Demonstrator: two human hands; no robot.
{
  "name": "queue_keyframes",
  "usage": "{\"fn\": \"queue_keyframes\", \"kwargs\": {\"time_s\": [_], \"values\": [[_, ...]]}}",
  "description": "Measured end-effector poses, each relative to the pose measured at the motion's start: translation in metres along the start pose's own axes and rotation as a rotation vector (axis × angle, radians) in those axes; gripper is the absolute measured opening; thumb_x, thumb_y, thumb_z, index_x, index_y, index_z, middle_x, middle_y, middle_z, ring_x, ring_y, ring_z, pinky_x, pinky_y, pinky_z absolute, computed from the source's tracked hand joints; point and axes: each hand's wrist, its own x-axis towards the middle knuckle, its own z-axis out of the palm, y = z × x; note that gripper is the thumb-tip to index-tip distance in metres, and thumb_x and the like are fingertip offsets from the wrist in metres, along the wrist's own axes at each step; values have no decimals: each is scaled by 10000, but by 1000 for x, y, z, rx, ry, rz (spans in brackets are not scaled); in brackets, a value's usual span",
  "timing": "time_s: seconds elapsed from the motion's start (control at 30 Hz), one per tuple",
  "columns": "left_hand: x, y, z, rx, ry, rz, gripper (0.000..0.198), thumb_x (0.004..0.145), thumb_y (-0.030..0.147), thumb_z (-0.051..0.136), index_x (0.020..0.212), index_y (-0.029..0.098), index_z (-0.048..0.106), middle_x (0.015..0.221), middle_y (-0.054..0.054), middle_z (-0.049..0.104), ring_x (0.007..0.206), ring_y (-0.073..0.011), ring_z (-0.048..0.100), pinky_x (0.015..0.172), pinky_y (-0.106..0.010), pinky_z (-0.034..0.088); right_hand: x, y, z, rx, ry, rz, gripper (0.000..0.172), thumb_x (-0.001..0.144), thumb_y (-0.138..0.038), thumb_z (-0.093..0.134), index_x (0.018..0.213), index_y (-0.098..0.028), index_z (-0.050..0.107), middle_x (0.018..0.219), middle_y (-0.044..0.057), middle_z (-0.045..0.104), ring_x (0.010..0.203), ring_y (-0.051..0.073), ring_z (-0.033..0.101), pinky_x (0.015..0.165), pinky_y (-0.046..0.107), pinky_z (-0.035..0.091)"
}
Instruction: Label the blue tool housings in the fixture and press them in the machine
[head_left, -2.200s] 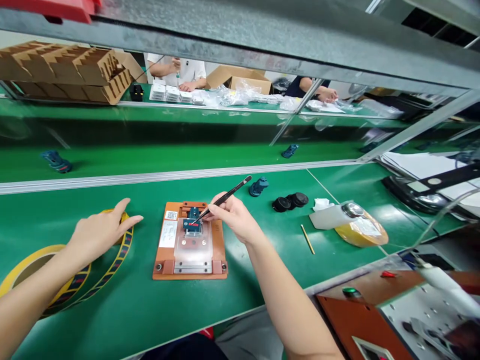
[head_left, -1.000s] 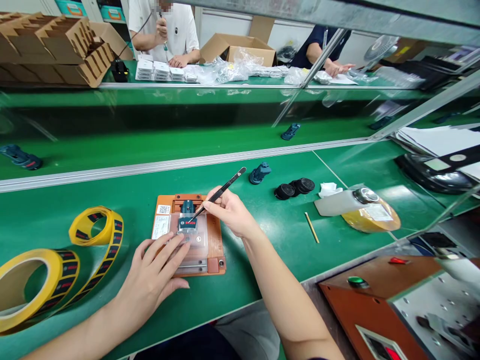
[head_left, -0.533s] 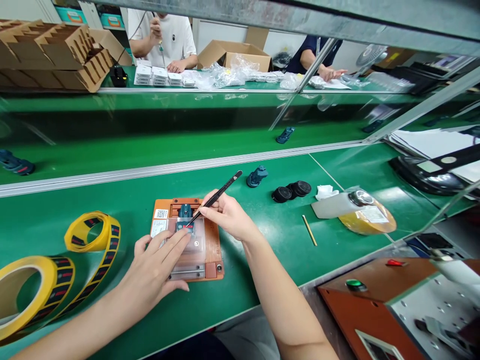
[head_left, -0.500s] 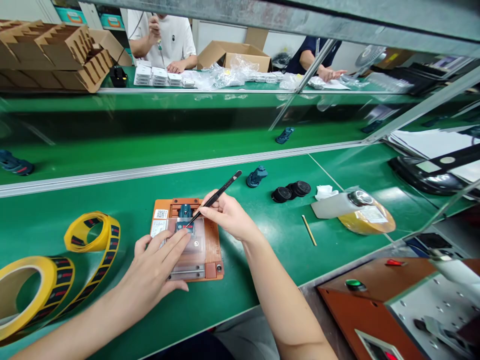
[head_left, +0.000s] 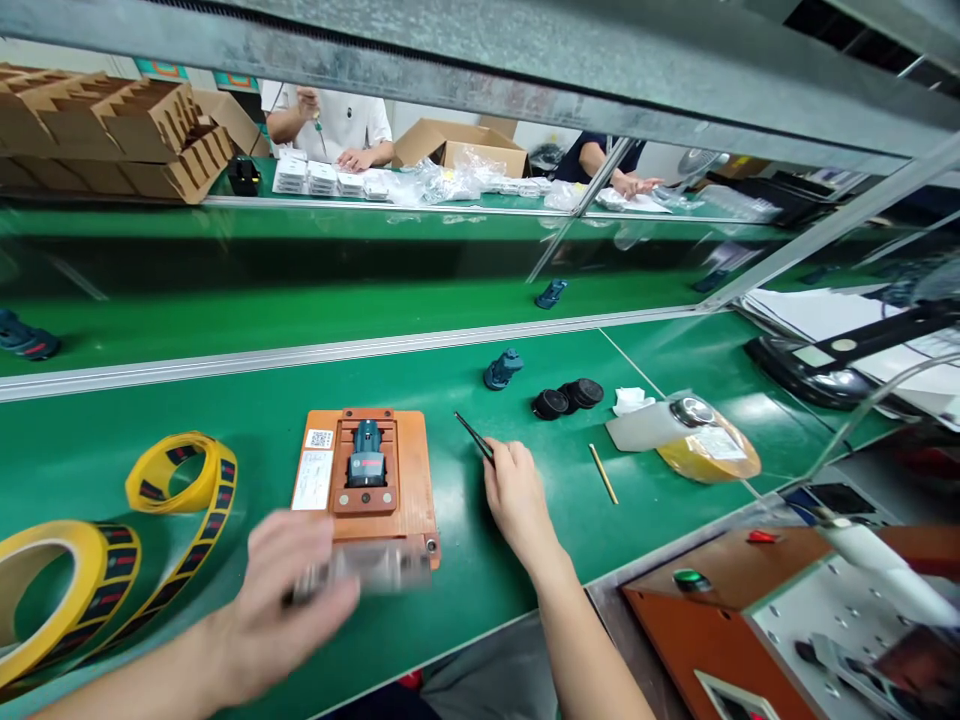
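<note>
An orange fixture [head_left: 417, 450] lies on the green table, with a dark teal housing [head_left: 367, 460] seated in its recess. Blurred by motion, my left hand [head_left: 289, 590] is at the fixture's near edge, its fingers around the raised clear cover [head_left: 382, 565]. My right hand [head_left: 517, 500] is to the right of the fixture, closed on black tweezers [head_left: 474, 436] whose tip points up and left. Beyond that hand, a second teal housing [head_left: 502, 369] stands on the table.
Yellow label rolls [head_left: 124, 535] lie at the left. Black round parts [head_left: 582, 394], a yellow stick [head_left: 603, 474], a white bottle [head_left: 649, 425] and a tape roll [head_left: 716, 452] are at the right. An orange machine [head_left: 675, 640] stands near right; people work beyond the partition.
My left hand has lifted the clear cover off the housing and drawn it toward me. My right hand has moved right with the tweezers, away from the fixture. The view has shifted slightly.
</note>
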Motion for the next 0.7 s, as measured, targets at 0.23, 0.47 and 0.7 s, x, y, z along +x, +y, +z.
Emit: {"fn": "queue_keyframes", "kwargs": {"time_s": [0.23, 0.47, 0.7], "values": [[-13, 35, -15, -21, -476, 348, 265, 1021, 132, 494, 1086, 206, 740, 952, 15, 766, 978, -116, 683, 1194, -305, 317, -9, -12, 3, -3, 5, -44, 446, 1015, -285, 440, 1445, -196, 515, 1263, 180, 469, 1157, 344, 416, 994, 565, 428], [-39, 27, 7, -163, -384, 222, 198, 970, 155, 606, 1125, 103, 719, 925, -54, 776, 932, -159, 703, 1089, -321, 428, 19, -76, 9, 479, -381, -421, 365, 1040, -372, 466, 1376, -453, 583, 1397, 41, 369, 1315, 278, 322, 1171, 508, 285], [-56, 22, 13, -243, -427, 195, 262, 988, 78, 525, 1179, 108, 702, 991, -52, 781, 1019, -161, 690, 1122, -316, 374, 39, -70, 25, 530, -414, -368, 341, 1047, -352, 459, 1327, -439, 633, 1370, 53, 382, 1307, 269, 327, 1176, 509, 249]]}}
